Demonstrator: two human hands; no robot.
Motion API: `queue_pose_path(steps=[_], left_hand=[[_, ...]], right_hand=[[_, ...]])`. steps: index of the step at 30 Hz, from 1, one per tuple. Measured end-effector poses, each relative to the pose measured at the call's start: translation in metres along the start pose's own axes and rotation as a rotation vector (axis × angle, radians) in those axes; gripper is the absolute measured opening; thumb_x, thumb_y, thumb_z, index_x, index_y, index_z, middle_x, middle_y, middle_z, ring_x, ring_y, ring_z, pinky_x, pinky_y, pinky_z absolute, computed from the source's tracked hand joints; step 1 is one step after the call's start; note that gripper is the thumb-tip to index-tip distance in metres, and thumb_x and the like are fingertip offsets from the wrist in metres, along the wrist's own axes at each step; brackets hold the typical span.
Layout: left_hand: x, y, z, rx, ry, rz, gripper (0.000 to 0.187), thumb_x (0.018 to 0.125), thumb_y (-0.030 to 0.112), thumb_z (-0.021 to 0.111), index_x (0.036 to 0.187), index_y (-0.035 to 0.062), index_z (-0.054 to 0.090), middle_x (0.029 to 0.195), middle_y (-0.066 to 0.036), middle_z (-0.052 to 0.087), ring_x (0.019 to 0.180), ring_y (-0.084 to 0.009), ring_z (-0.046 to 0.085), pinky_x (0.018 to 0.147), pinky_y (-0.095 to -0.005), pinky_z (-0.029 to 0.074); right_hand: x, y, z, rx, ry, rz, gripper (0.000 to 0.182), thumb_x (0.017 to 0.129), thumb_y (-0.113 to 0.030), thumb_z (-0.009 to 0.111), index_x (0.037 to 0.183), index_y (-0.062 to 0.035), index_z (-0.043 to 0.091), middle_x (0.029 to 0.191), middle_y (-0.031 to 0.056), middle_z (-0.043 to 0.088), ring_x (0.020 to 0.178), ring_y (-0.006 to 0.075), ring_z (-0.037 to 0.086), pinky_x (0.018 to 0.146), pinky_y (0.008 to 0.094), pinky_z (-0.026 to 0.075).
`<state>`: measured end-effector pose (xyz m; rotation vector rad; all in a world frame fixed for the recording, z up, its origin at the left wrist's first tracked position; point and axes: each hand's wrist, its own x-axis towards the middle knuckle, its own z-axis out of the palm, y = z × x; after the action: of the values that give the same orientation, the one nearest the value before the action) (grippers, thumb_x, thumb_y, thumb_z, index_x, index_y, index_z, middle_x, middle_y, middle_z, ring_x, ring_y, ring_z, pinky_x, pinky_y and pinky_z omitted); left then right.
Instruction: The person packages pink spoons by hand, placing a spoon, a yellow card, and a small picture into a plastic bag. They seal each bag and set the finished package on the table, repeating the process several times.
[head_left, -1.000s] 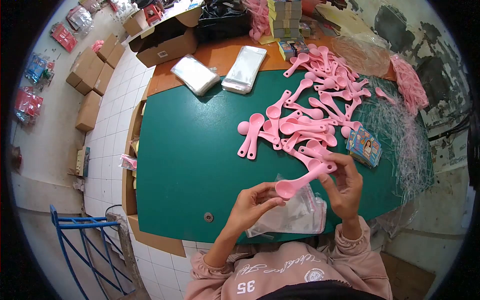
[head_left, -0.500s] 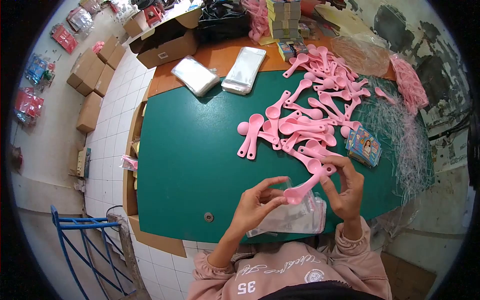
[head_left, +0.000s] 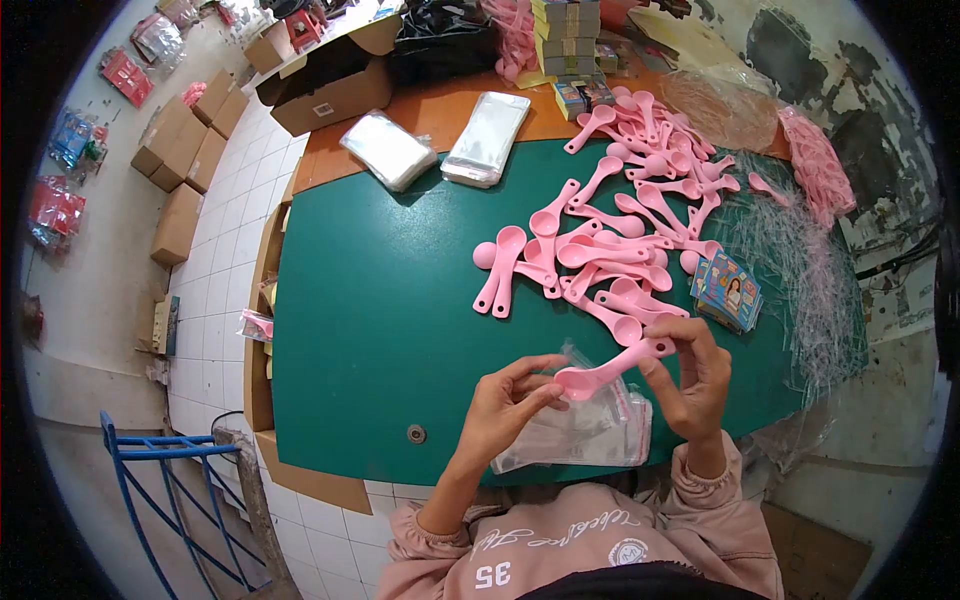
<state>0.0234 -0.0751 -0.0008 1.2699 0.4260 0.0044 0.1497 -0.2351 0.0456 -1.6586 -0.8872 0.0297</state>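
Observation:
My right hand (head_left: pixel 694 382) pinches the handle end of a pink measuring spoon (head_left: pixel 612 371). The spoon's bowl points left and meets the thumb and fingertips of my left hand (head_left: pixel 506 404). Between my left fingers is a clear plastic bag (head_left: pixel 574 353), partly hidden by the hand and the spoon. Beneath both hands, a stack of clear bags (head_left: pixel 585 440) lies at the table's near edge. Just beyond them spreads a pile of pink spoons (head_left: pixel 610 256). Printed cards (head_left: pixel 727 290) rest in a stack to the right of the pile.
On the green table (head_left: pixel 370 320), two more packs of clear bags (head_left: pixel 487 138) lie toward the back. An open cardboard box (head_left: pixel 330 95) stands at the back left. Tangled clear plastic strands (head_left: pixel 800 300) cover the right side. A blue metal frame (head_left: pixel 165 450) stands at lower left.
The spoon has shifted slightly left, its bowl now against my left fingertips. My left hand has moved a little left, and the bag's clear film shows higher behind the spoon.

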Motion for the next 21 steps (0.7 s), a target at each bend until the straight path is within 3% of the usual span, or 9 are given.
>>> queue_pose_path(steps=[7,16,19,21], left_hand=[[-0.002,0.0,0.0,-0.003,0.057,0.019,0.026,0.085,0.01,0.059,0.106,-0.005,0.056,0.092,-0.01,0.065,0.079,-0.0136,0.063,0.073,-0.024,0.05],[-0.001,-0.008,0.002,-0.051,-0.018,0.035,0.028,0.084,0.01,0.06,0.109,-0.0029,0.056,0.097,-0.009,0.064,0.084,-0.0125,0.062,0.075,-0.0233,0.049],[-0.001,-0.001,0.007,-0.115,-0.043,0.054,0.03,0.082,0.008,0.063,0.109,-0.004,0.055,0.096,-0.007,0.063,0.084,-0.0114,0.059,0.074,-0.0236,0.047],[-0.001,0.003,0.009,-0.183,-0.121,0.073,0.033,0.084,0.013,0.06,0.112,-0.0037,0.054,0.099,-0.007,0.062,0.089,-0.0124,0.058,0.078,-0.0253,0.047]], right_hand=[[0.0,0.001,0.001,0.083,0.103,0.023,0.024,0.073,0.001,0.065,0.096,0.0009,0.056,0.088,0.0094,0.06,0.076,0.0117,0.055,0.07,0.0233,0.045],[0.0,0.003,0.001,-0.031,-0.02,-0.004,0.027,0.073,0.001,0.065,0.099,0.0012,0.055,0.087,0.0096,0.06,0.074,0.0124,0.056,0.068,0.0234,0.045],[0.002,0.001,0.004,-0.047,-0.14,0.024,0.03,0.072,0.0,0.066,0.1,0.0,0.055,0.085,0.0089,0.061,0.072,0.0123,0.057,0.064,0.0235,0.046],[0.004,-0.002,0.009,-0.008,-0.263,0.103,0.03,0.072,-0.001,0.067,0.099,-0.001,0.055,0.084,0.0082,0.06,0.072,0.0127,0.059,0.064,0.0239,0.047]])
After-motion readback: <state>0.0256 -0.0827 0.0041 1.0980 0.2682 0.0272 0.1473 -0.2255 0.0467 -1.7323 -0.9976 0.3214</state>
